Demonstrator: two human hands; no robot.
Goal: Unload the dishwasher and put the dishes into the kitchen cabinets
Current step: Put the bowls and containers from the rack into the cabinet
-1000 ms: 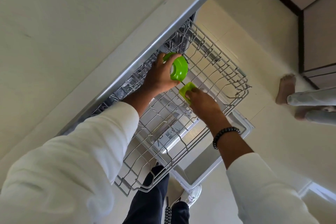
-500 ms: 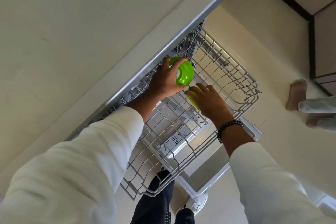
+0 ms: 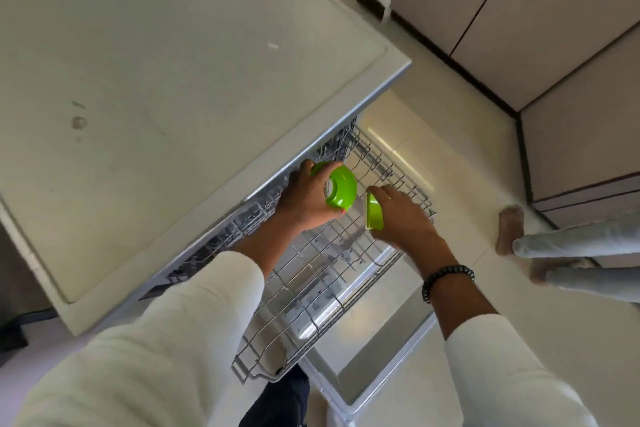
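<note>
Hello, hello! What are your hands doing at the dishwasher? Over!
Left hand grips a green bowl. Right hand holds a second green bowl over the wire rack. Nothing blocking. Over.

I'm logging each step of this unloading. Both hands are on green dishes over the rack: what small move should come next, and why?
Probably lift both clear of the rack and turn toward the cabinets. The left hand already grips a green bowl, the right hand grips a second green dish, and the visible part of the rack looks otherwise bare.

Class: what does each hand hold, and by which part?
The left hand grips a green cup round its side; the right hand holds another green cup by its rim.
</note>
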